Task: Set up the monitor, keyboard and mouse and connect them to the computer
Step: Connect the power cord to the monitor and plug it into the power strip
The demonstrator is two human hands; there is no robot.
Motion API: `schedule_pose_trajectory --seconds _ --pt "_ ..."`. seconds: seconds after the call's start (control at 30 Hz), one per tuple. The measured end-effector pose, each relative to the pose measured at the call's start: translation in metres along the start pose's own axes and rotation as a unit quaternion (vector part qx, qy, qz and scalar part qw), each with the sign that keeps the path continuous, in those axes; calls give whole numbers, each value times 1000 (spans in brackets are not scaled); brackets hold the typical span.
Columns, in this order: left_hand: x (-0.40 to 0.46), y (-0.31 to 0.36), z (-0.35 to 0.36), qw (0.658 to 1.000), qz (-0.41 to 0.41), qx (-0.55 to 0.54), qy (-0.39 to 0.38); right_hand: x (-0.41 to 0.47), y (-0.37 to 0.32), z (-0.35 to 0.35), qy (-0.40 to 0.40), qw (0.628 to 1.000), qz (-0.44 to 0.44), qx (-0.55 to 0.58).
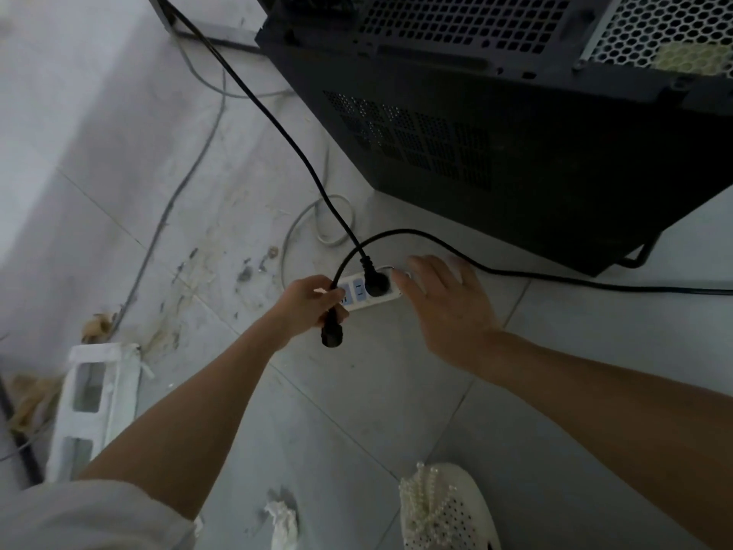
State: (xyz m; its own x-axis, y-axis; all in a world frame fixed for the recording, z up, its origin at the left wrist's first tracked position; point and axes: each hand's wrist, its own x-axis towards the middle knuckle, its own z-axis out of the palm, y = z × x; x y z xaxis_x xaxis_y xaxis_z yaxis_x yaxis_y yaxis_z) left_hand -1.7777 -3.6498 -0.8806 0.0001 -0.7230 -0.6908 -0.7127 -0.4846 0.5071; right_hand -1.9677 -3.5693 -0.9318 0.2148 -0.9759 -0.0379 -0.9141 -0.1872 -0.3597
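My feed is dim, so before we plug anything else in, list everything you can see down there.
computer case: one, black, on the floor, upper right
power strip: one, white, on the floor below the case
plugged-in cable: one, black, its plug seated in the strip, running up and left
loose cable: one, black, loops over the strip and runs off right
loose plug: one, black, at the loose cable's end
grey cables: at least two, on the floor at left
foam block: one, white, lower left
crumpled tissue: one, white, bottom centre
shoe: one, cream, beaded, bottom right
left hand: grips the loose cable near its plug
right hand: open, at the strip's right end
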Motion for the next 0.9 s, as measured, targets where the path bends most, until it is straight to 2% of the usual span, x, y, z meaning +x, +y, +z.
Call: schedule_pose_trajectory --seconds 0.07,0.17,0.27,0.33,0.4,0.5,0.6,0.73,0.83,0.9 --pt "0 -2 -4 1000 0 1 -16 10 1 -8 -20 999 -3 -51" --pt "0 -8 -6 999 8 13 -28 25 11 -16 -145 986 61 -53" --pt "1 -12 -9 993 -10 -109 -33 30 16 -9 -204 967 154 24" --pt "2 -11 -12 976 -34 -210 -50 30 18 -4 -223 957 181 46" --pt "5 -12 -17 961 -44 -265 -66 29 20 1 -230 951 200 46" --pt "5 -11 -19 946 -37 -312 -81 28 21 5 -250 935 240 70" --pt "8 -9 -16 943 -43 -326 -41 29 24 5 -234 935 259 61" --pt "16 -8 -16 959 -39 -277 33 34 23 4 -198 957 210 42" --pt "21 -10 -13 962 -30 -266 55 38 19 2 -155 983 87 52" --pt "25 -11 -7 964 -21 -257 60 40 15 2 -153 986 -17 59"
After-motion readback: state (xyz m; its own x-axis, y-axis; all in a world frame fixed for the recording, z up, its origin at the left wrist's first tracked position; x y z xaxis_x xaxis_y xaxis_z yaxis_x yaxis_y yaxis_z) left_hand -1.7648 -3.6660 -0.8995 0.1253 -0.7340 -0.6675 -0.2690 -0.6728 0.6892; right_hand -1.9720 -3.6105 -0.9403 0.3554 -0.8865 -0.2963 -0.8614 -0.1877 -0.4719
